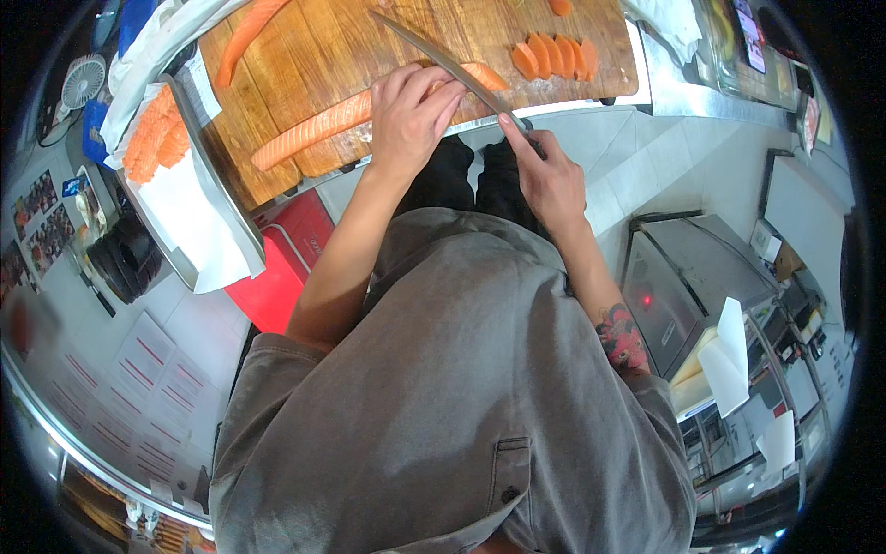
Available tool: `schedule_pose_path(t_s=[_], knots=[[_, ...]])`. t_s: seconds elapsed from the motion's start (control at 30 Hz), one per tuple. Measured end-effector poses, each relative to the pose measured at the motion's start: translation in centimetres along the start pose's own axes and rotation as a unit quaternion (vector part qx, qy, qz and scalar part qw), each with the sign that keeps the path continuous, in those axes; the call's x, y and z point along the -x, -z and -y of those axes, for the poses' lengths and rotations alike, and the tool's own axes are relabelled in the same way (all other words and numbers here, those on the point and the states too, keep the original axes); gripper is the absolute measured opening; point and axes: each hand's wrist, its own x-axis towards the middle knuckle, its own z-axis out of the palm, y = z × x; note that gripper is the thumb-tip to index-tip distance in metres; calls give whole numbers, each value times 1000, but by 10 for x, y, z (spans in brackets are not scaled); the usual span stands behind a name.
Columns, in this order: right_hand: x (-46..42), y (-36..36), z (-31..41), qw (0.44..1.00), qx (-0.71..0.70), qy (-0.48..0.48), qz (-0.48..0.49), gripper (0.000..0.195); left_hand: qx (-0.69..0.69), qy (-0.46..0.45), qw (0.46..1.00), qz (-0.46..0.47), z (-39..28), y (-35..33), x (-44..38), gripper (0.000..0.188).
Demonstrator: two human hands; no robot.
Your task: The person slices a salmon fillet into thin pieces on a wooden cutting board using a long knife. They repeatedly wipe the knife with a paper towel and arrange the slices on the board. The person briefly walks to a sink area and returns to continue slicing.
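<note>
A long strip of salmon fillet (pixel 318 128) lies across the wooden cutting board (pixel 311 62). My left hand (pixel 412 111) rests over it near its right end, fingers bent, with a short part of the fish showing beyond them. In my right hand (pixel 550 173) is the handle of a long slim knife (pixel 443 59), my index finger stretched along the back of the blade. The blade slants up and left past my left fingertips, over the fish. Whether its edge touches the flesh cannot be told. Several salmon slices (pixel 556 57) stand overlapped in a row to the right.
Another salmon strip (pixel 250 38) lies at the board's upper left. On the left, a paper-lined metal tray (pixel 218 201) holds a pile of salmon slices (pixel 158 135). A red box (pixel 284 270) stands below the board's left side. White cloth (pixel 668 28) lies at the upper right.
</note>
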Motion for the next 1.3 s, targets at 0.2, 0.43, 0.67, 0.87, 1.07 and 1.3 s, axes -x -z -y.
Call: schedule_pose_path(t_s=[0.2,0.43,0.67,0.87,1.07,1.3], knots=[[4,-12,-12,1000,2,14,-14,81,3,0,1000,-4,0,-1,-1,26],[47,3,-26,998,10,-47,29,78,5,9,1000,-9,-3,-3,-5,24],[76,35,-24,990,-39,-105,81,73,-3,22,1000,-3,-2,-1,-7,21],[43,51,-74,799,-505,-261,197,59,-1,41,999,21,-7,9,-7,24],[59,43,-70,627,-654,-375,199,57,-53,42,998,-18,0,-1,16,26],[37,5,-16,998,-50,-26,4,68,-42,38,996,-63,1,-14,21,28]])
